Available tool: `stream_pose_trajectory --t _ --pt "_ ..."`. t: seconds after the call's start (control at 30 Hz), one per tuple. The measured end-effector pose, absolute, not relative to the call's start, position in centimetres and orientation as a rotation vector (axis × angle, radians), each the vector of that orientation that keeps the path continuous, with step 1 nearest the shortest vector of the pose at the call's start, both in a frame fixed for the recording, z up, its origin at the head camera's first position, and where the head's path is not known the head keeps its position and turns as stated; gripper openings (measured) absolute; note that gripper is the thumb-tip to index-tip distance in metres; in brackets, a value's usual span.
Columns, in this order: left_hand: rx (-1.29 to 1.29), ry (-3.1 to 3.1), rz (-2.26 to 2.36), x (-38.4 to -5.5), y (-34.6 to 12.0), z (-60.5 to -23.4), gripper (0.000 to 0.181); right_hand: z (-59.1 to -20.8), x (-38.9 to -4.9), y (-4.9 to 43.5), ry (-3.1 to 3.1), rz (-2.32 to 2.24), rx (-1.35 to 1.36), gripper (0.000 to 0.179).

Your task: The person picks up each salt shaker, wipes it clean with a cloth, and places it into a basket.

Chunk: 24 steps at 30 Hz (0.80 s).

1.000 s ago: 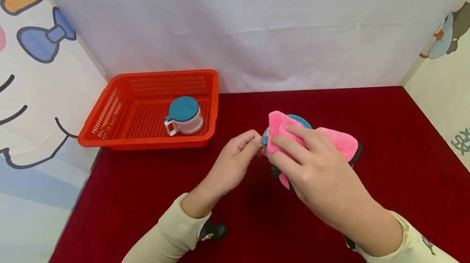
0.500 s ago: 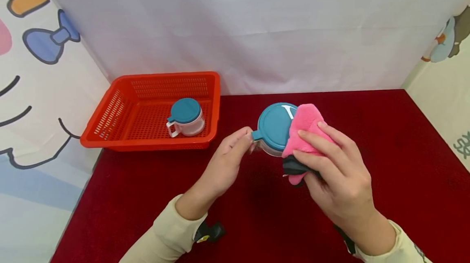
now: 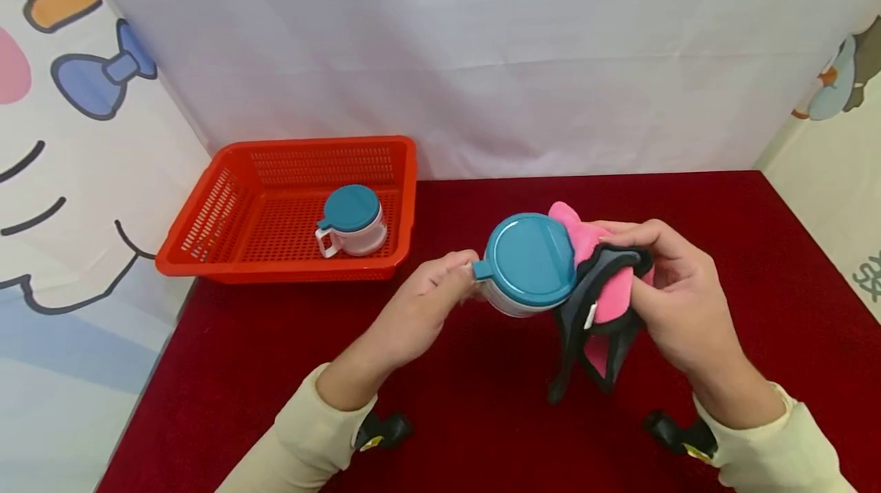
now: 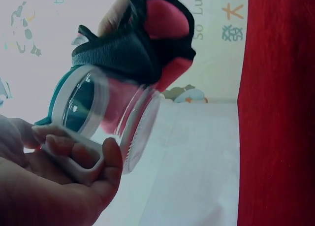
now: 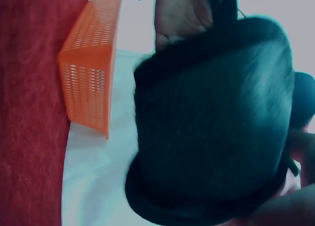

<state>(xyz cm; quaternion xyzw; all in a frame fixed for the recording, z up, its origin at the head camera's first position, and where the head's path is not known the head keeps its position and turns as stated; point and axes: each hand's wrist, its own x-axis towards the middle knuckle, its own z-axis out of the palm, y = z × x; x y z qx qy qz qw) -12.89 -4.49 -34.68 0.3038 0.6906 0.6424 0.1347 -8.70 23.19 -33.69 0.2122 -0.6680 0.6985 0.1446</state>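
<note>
A clear jar (image 4: 123,108) with a teal lid (image 3: 531,259) and a white handle (image 4: 74,159) is held up over the table. My left hand (image 3: 430,306) grips that handle, fingers curled through it and the thumb by the lid's tab. In my right hand (image 3: 688,298) is a pink and dark grey cloth (image 3: 606,302), pinched between thumb and fingers. The cloth lies against the jar's right side, its lower corners hanging down. Most of the right wrist view is filled by the cloth's dark face.
A red plastic basket (image 3: 285,271) stands at the back left of the dark red table (image 3: 482,416). Inside it sits a second jar (image 3: 354,229) with a teal lid. A white curtain (image 3: 551,57) hangs behind the table.
The cloth has moved off the lid to the jar's right side, and the right hand has turned so its thumb shows. The left hand has kept its grip on the handle.
</note>
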Motion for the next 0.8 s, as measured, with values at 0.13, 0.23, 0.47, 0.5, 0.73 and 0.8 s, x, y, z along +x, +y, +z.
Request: stream_pose_trajectory --t 0.13,0.23,0.47,0.5,0.73,0.8 --pt "0.939 2.092 1.734 -12.8 -4.8 -34.7 0.025 -33.1 -9.8 24.7 -2.083 2.186 0.632 0.032" --pt "0.961 2.129 1.655 -12.8 -5.0 -34.7 0.024 -32.6 -10.5 25.1 -2.229 2.154 0.644 0.03" --pt "0.909 2.117 1.631 -12.4 -4.3 -35.2 0.023 -31.0 -11.2 24.0 -2.562 1.567 0.672 0.028" --pt "0.897 2.111 1.64 -12.4 -4.1 -35.4 0.024 -30.8 -11.3 23.7 -2.595 1.475 0.67 0.029" --pt "0.856 2.069 1.681 -12.6 -3.3 -36.9 0.026 -30.5 -11.8 21.9 -2.561 1.022 0.922 0.041" --pt "0.844 2.049 1.701 -12.7 -3.1 -37.1 0.027 -30.3 -11.7 21.4 -2.54 0.913 1.002 0.041"
